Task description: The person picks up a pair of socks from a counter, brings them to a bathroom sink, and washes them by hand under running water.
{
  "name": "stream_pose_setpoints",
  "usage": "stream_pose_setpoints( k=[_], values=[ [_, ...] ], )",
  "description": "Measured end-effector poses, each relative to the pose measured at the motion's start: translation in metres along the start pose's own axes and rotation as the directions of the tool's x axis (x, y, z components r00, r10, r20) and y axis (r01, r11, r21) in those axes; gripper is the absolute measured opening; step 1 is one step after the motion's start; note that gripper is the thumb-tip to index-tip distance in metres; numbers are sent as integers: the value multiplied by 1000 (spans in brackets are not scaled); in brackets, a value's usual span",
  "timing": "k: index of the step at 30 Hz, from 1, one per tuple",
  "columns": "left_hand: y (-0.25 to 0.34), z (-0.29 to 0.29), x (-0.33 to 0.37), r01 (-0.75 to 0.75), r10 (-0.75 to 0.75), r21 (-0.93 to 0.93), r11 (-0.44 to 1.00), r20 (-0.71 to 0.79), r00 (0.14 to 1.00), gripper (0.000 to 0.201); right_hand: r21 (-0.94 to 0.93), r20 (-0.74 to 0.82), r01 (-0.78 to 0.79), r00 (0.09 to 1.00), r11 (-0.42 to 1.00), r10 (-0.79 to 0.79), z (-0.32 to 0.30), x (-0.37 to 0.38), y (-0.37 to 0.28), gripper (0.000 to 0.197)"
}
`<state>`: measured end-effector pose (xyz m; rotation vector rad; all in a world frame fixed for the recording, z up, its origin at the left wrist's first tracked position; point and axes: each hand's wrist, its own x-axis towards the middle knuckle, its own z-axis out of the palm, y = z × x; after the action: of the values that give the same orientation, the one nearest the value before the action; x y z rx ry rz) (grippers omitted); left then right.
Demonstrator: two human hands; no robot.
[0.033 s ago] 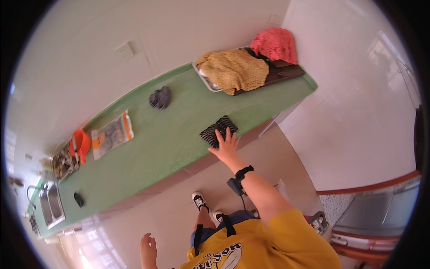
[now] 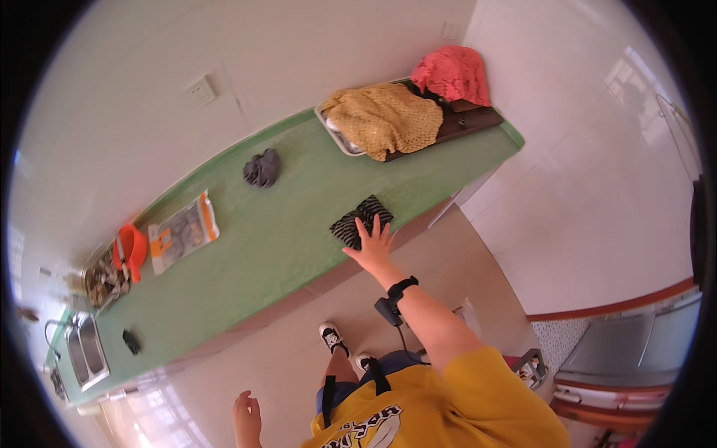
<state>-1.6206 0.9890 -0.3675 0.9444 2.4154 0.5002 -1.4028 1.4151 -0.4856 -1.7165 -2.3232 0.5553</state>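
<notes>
A black striped cloth [image 2: 346,225] lies near the front edge of the green desk [image 2: 291,231], probably there because that edge is within easy reach of the person standing at it. It looks gathered at the middle, with two fuller ends, a bit like a bow. The right hand [image 2: 375,252] is over its near side, fingers [image 2: 364,228] spread apart rather than closed on it; that flat spread would suit pressing or smoothing more than lifting, though whether they actually press cannot be told. The black wristband [image 2: 403,287] sits behind the palm, leaving the fingers free.

The left hand [image 2: 247,409] hangs low over the floor, well apart from the desk, and shows nothing in it; how far its fingers are closed cannot be told.

Farther back on the desk, a crumpled grey cloth [image 2: 261,169] rests on its own. To the right, a yellow knitted cloth [image 2: 385,119] drapes partly over a tray [image 2: 328,132], and a red cloth [image 2: 452,75] sits in the corner, both perhaps serving as covers. To the left lie a packet [image 2: 183,233] and an orange bowl [image 2: 132,250], with the sink [image 2: 89,348] beyond.
</notes>
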Motion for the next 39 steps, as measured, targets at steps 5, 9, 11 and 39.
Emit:
stream_pose_setpoints(
  k=[5,9,11,39],
  values=[
    [28,-25,69,-32,29,48,998,61,998,23,21,14,-236,972,972,236,20,32,-13,86],
    [24,-39,128,-80,69,98,992,118,991,24,0,-84,-273,959,962,272,39,39,-18,80],
    [24,-40,157,-177,163,124,976,110,980,25,32,-222,-223,949,974,224,45,41,-13,73],
    [177,53,98,-239,199,102,966,300,933,24,103,-342,63,939,993,-24,3,42,97,64]
  ],
)
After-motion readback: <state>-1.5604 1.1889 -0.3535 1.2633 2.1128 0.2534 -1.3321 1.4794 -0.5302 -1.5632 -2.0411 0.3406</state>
